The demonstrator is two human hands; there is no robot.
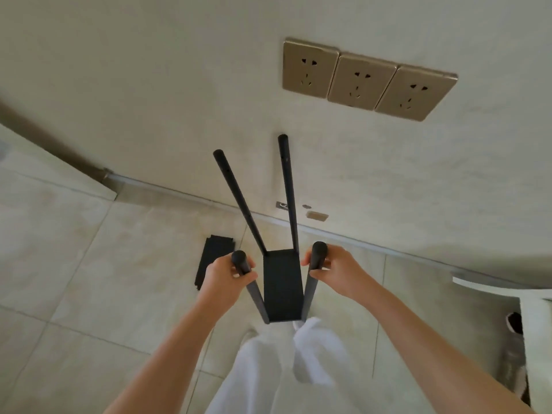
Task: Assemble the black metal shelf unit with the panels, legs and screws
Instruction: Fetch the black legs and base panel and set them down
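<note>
The black shelf unit [282, 286] stands upright on the tiled floor [119, 264], directly in front of the person's white-trousered legs [268, 369], with one panel fitted low between four legs. The two far legs [288, 192] rise beyond the panel and splay slightly apart toward the wall [149, 85]; the two near legs end in rounded caps at hand height.

The left hand [227, 279] grips the near left leg [242, 264] just below its cap — fingers curled fully round the tube, thumb across the front. The right hand [337, 271] holds the near right leg [316, 261] the same way, fingers wrapped tight round it under the cap.

Left of the shelf unit, a stack of spare black panels [210, 259] lies flat on the floor, well apart from the left hand. Above the shelf unit, three gold-coloured wall sockets [363, 80] sit side by side on the wall. Right of the shelf unit, a piece of white furniture [531, 309] stands at the frame edge — only partly visible.
</note>
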